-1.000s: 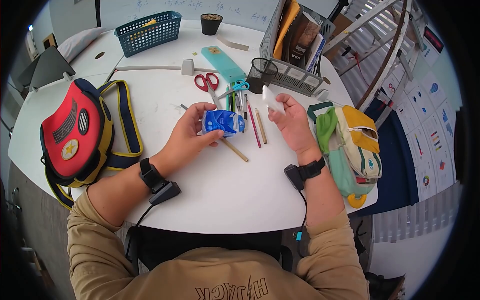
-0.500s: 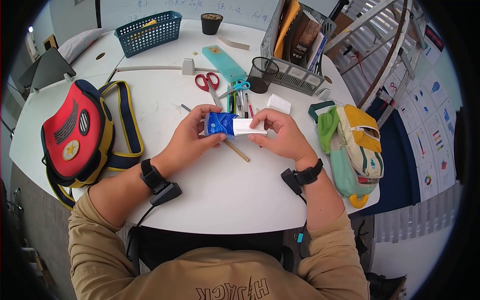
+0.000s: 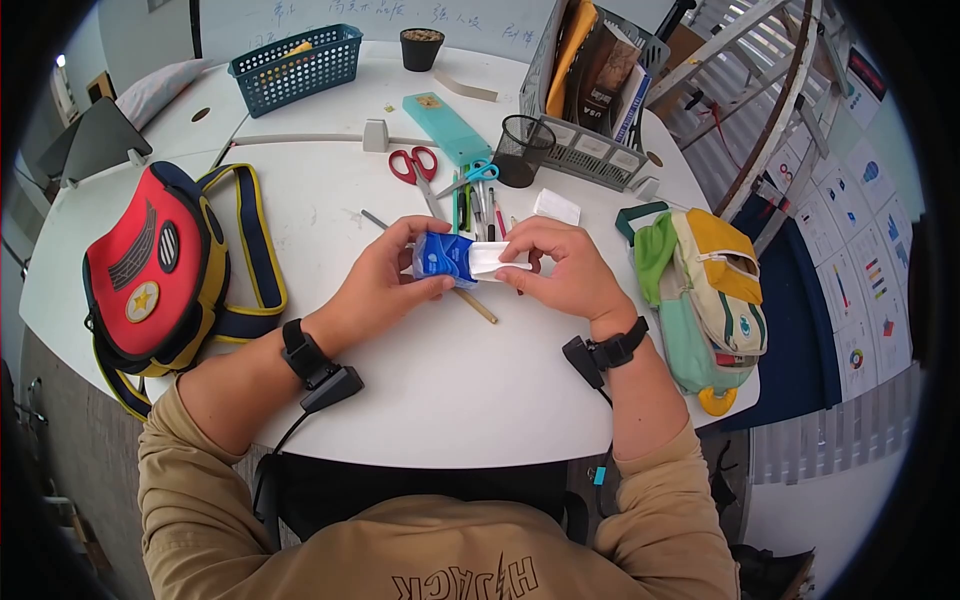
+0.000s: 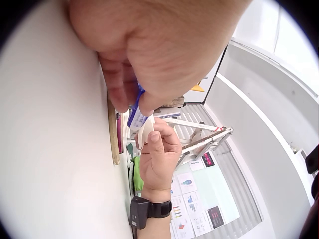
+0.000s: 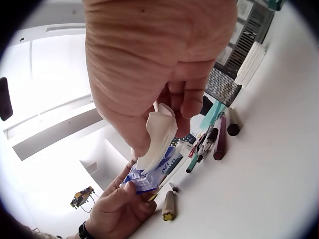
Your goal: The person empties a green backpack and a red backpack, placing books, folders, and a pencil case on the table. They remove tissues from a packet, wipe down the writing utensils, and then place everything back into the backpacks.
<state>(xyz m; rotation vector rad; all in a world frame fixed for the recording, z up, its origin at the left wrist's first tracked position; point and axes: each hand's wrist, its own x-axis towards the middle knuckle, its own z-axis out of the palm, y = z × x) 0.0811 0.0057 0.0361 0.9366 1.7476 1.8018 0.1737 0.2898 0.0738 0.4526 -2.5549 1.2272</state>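
My left hand [image 3: 385,272] grips a small blue-and-clear plastic tissue pack [image 3: 442,258] above the table. From the pack's right end stick folded white tissues [image 3: 490,260], pinched between the thumb and fingers of my right hand [image 3: 565,268]. In the right wrist view the tissues [image 5: 158,137] look bowed, their lower end at the pack's mouth [image 5: 144,181]. Another folded white tissue wad [image 3: 557,206] lies on the table just beyond my right hand. Part of the pack is hidden behind the left fingers.
Red scissors [image 3: 414,168], blue scissors [image 3: 478,172], several pens and pencils and a teal pencil case [image 3: 446,128] lie beyond the hands. A mesh cup [image 3: 524,152] stands by a file rack [image 3: 600,155]. A red bag [image 3: 150,255] flanks the left, a green-yellow bag [image 3: 700,295] the right.
A white wad held in my right hand a second ago now lies on the table. That hand has come left to the pack and pinches tissues there, which have since bent slightly.
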